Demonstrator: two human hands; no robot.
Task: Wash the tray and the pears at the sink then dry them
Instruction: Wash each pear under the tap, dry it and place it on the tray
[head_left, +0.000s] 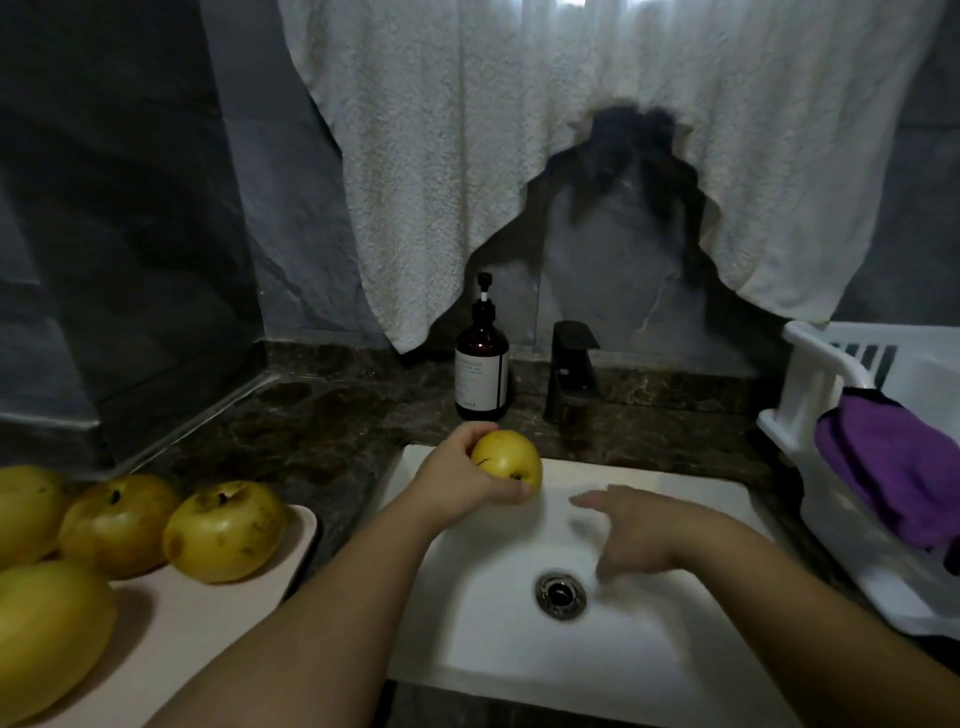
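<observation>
My left hand (460, 480) grips a yellow pear (509, 460) over the back left part of the white sink (649, 670). My right hand (631, 530) hovers over the basin to the right of the pear, fingers spread and slightly blurred, holding nothing. A pale pink tray (208, 618) lies on the counter at the left. Several yellow pears sit on it, among them one pear (226, 530) nearest the sink and another pear (117, 525) beside it. The black faucet (569, 376) stands behind the sink; no water shows.
A brown pump bottle (481, 364) stands left of the faucet. A white dish rack (831, 467) at the right holds a purple cloth (893, 467). A white towel (519, 156) hangs over the wall behind. The drain (561, 595) is in the basin's middle.
</observation>
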